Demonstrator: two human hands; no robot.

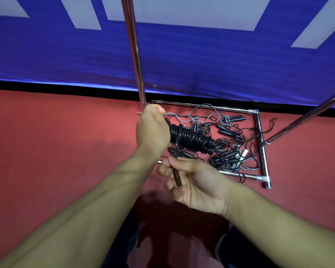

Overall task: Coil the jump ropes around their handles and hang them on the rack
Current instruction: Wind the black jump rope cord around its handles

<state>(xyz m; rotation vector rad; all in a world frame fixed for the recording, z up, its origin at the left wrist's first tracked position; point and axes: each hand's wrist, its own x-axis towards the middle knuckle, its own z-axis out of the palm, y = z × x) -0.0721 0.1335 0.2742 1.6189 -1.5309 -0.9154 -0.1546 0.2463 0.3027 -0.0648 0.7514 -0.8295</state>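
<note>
Clearly the coiling step is nearly finished: the left hand (153, 130) clenches one end of a thick black bundle (191, 140) held above the rack's base (259, 128), while the right hand (193, 180) pinches the blurred loose tail (176, 171) hanging from it. Next, I judge, that tail needs securing before hanging the bundle on the rack; more tangled ropes (230, 151) wait on the floor.
</note>
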